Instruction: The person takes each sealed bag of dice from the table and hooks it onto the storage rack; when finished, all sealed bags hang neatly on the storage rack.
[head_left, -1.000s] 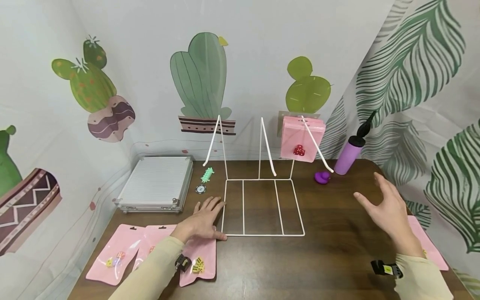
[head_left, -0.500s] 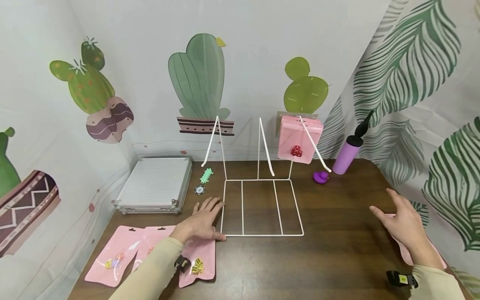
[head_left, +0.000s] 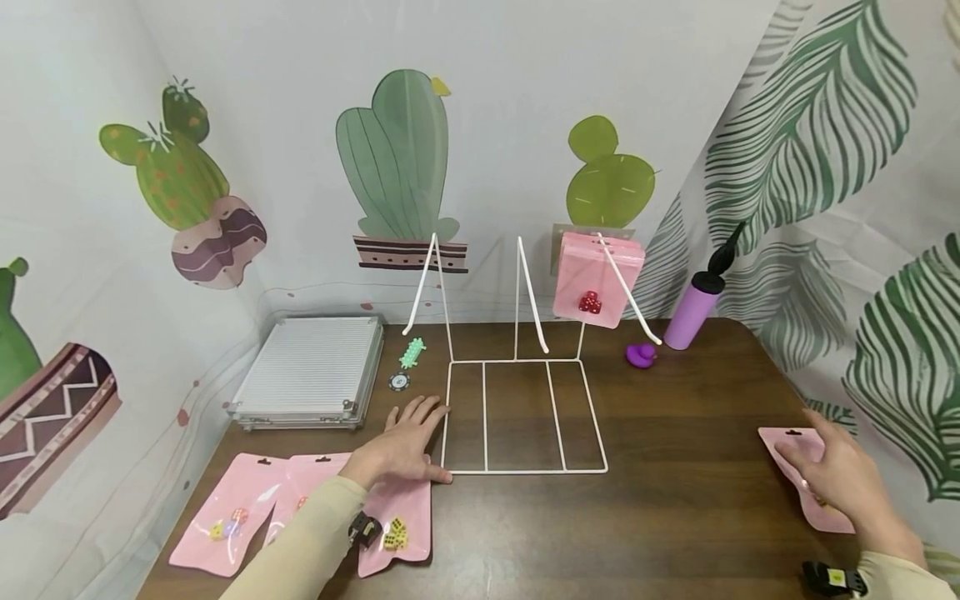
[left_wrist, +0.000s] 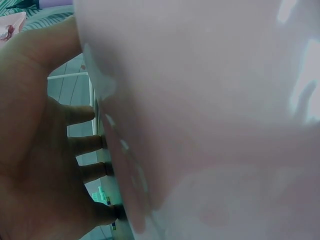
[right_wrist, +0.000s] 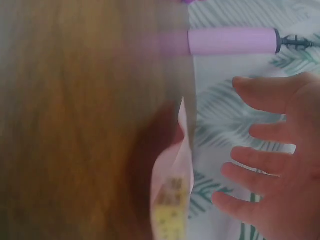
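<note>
My left hand (head_left: 401, 442) rests with fingers spread at the left side of a white wire display rack (head_left: 525, 472), its thumb by the front corner. Close to that wrist lies a pink pouch (head_left: 416, 508) with yellow dice; it fills much of the left wrist view. My right hand (head_left: 847, 479) is over another pink pouch (head_left: 825, 519) at the table's right edge, fingers extended. In the right wrist view this pouch (right_wrist: 172, 170) shows yellow dice and stands apart from the fingers. Several pink pouches (head_left: 573, 271), red dice showing in front, hang on the rack's right hook.
Two more pink pouches (head_left: 206, 517) lie at the front left. A silver case (head_left: 311, 367) stands behind them, beside a green spiky toy (head_left: 412, 352) and a poker chip (head_left: 400, 381). A purple duck (head_left: 641, 356) and a purple pump (head_left: 692, 315) stand at the back right.
My right hand has moved right and toward me, from above the table to the pouch at the right edge. The left hand has stayed at the rack.
</note>
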